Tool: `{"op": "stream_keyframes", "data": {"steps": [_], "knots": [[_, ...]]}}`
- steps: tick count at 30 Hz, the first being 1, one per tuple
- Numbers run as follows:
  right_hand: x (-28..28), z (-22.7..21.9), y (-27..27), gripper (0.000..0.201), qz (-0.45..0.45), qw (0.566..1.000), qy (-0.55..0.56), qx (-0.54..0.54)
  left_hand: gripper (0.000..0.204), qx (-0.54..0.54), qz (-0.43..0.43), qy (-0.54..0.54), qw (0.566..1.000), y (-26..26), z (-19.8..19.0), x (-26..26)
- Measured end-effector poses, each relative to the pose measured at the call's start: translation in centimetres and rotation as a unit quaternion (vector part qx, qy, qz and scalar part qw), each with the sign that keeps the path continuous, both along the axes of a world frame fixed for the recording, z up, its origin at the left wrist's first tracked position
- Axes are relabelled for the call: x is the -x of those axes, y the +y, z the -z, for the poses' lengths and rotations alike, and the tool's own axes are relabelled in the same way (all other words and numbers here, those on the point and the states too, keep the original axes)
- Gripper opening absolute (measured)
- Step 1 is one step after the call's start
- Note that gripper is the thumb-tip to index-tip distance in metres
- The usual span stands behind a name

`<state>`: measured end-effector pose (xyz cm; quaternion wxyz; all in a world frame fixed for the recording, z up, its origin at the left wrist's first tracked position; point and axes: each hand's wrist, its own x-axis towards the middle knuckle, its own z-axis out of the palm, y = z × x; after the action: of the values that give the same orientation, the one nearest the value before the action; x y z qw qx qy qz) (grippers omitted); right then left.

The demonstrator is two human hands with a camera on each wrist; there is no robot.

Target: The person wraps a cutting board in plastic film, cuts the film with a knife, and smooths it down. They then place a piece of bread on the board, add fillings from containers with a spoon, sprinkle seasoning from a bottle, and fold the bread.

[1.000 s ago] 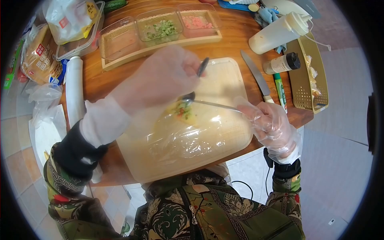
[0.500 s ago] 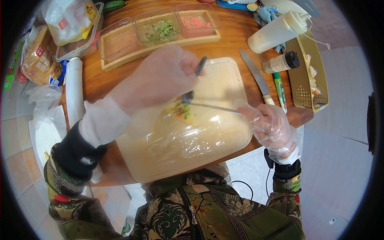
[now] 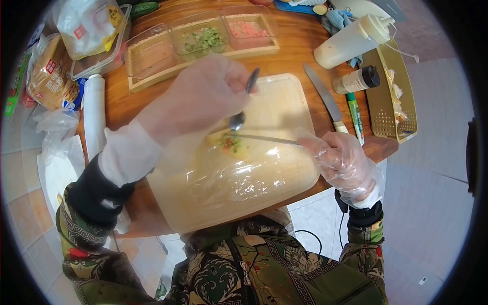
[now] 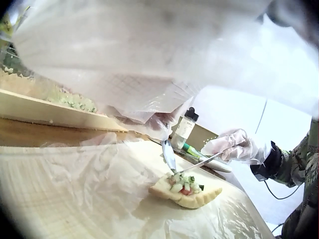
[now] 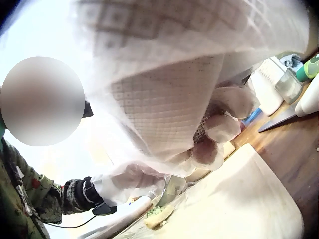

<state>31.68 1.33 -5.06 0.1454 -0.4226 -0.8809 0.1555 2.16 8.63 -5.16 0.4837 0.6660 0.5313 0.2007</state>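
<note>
A bread slice topped with diced green and pink filling lies on plastic film over a pale cutting board. My gloved left hand grips a metal spoon by its handle, the bowl hanging just beyond the filling. In my gloved right hand is a thin metal utensil, pointing left with its tip right at the filling. The left wrist view has the spoon bowl and the utensil tip meeting over the bread's far side. Glove plastic blurs much of both wrist views.
Beyond the board stands a wooden tray of clear tubs, with diced green and pink pieces. To the right are a knife, squeeze bottle, shaker and basket. A film roll lies left.
The thin utensil's tip has moved left and slightly toward me, down to the filling. The spoon bowl has tilted a little and shows more. Both hands have stayed nearly in place.
</note>
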Motion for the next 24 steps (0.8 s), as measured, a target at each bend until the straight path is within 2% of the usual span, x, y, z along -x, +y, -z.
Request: {"op": "stream_keyframes", "data": {"steps": [1,7,11,13,16,24], "knots": [[0.2,-0.1,0.2,0.020,-0.022,0.999,-0.016,-0.045,0.025,0.000,0.003,0.001,1.000,0.0,0.0,0.1],[0.1,0.2,0.5,0.019,-0.032,0.997,-0.025,-0.064,0.027,0.023,0.007,0.000,1.000,0.3,0.0,0.3],[0.7,-0.7,0.4,0.021,-0.024,0.997,-0.041,-0.063,0.028,0.012,0.002,-0.006,1.000,0.0,-0.3,0.3],[0.4,-0.4,0.4,0.031,-0.025,0.998,-0.034,-0.039,0.028,0.003,-0.008,0.027,1.000,-0.1,-0.9,0.3],[0.6,-0.9,0.4,0.033,-0.029,0.997,-0.038,-0.060,0.029,-0.017,-0.024,0.024,0.999,-0.4,-0.3,0.7],[0.8,-1.3,0.5,0.031,-0.028,0.997,-0.047,-0.062,0.025,0.013,-0.019,0.008,1.000,-0.7,-0.5,1.0]]}}
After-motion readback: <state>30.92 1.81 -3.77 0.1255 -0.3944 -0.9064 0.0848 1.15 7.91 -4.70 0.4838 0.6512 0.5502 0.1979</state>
